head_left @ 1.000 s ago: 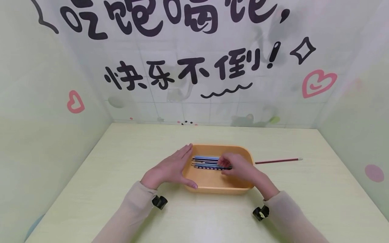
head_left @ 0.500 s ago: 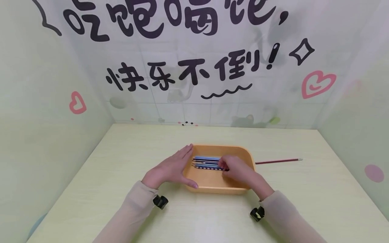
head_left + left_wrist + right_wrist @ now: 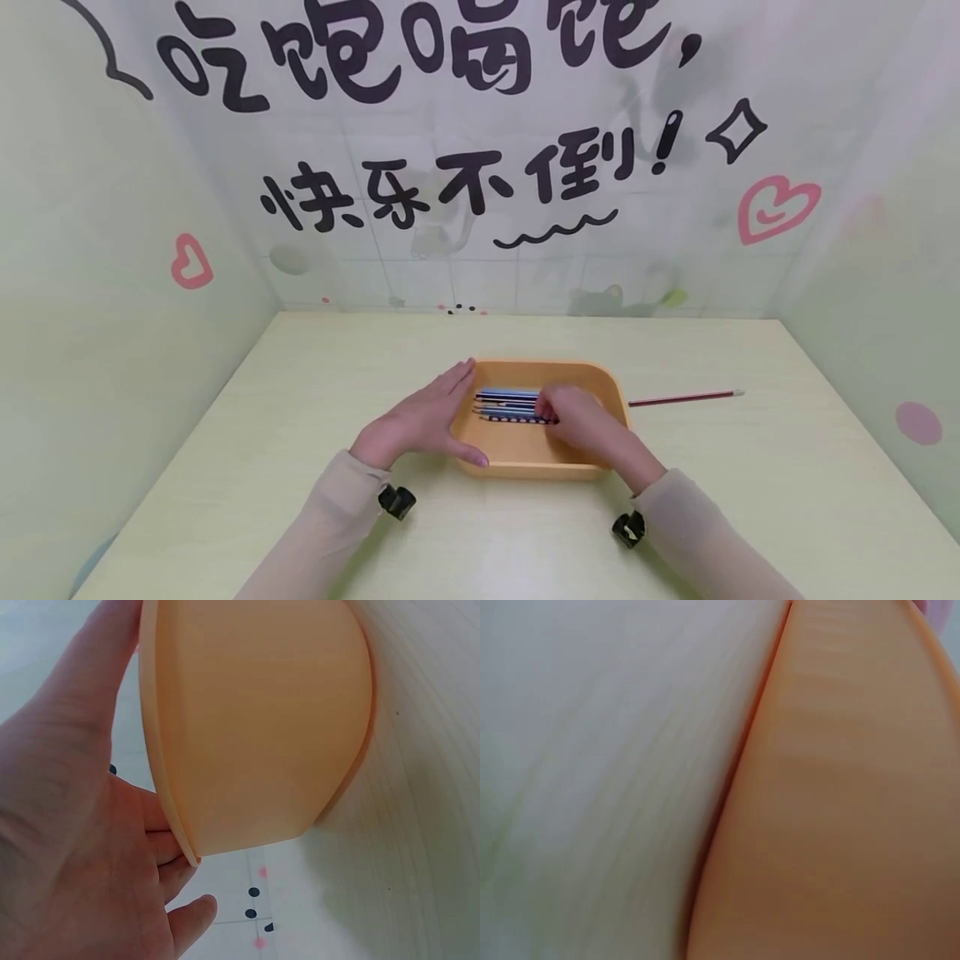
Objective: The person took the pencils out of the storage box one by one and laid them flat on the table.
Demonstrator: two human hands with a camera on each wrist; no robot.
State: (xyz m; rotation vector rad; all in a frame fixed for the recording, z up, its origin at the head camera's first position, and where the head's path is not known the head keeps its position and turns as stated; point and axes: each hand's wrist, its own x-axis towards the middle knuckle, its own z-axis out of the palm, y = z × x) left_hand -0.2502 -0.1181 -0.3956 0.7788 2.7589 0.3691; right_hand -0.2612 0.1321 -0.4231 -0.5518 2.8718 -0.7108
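Observation:
A shallow orange plastic tray (image 3: 517,471) sits on the table, holding a row of blue and dark pencils (image 3: 507,407) laid side by side, one with a dotted pattern. My left hand (image 3: 418,422) rests on the tray's left end, thumb stretched to the near corner and fingers to the far corner; in the left wrist view its fingertips (image 3: 176,879) show behind the rim. Inside the tray, my right hand (image 3: 587,421) has curled fingers on the right ends of the pencils, which it hides. The right wrist view shows the tray's outer wall (image 3: 840,810), not the fingers.
A red pencil (image 3: 686,398) with a pale end lies on the table right of the tray, its dark end close to the rim. Pale printed walls (image 3: 480,275) enclose the table (image 3: 360,350) at the back and both sides.
My right hand has shifted slightly left and its fingers have drawn in tighter at the pencils. My left hand stays on the tray's end. The camera view has shifted a little.

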